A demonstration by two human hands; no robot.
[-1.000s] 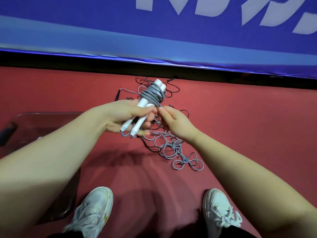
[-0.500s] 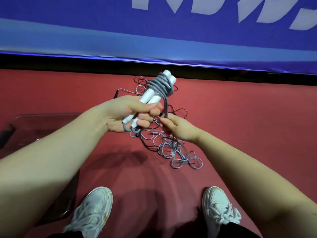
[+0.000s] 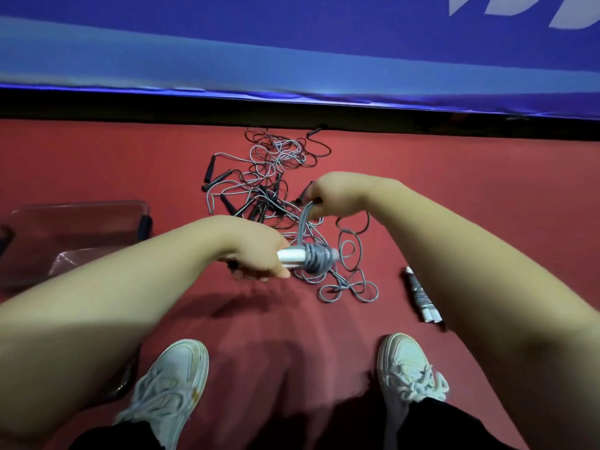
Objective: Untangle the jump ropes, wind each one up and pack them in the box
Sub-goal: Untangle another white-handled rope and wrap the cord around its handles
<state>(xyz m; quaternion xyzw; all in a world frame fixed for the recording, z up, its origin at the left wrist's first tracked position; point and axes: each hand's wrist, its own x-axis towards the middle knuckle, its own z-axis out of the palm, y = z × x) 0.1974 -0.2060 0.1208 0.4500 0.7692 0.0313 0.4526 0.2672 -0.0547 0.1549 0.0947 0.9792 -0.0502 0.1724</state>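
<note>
Red floor (image 3: 97, 157) with tangled jump ropes (image 3: 276, 164), blue banner (image 3: 292, 43)

Left hand (image 3: 256, 251) grips white handles (image 3: 290, 256) wound with grey rope (image 3: 316, 259); right hand (image 3: 334, 196) pinches the rope's loop above a tangled pile (image 3: 269, 177)

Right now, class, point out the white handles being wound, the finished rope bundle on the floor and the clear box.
white handles (image 3: 290, 255), head view, the bare, unwrapped shaft.
finished rope bundle (image 3: 421, 295), head view, wrapped middle.
clear box (image 3: 81, 205), head view, far rim.
</note>
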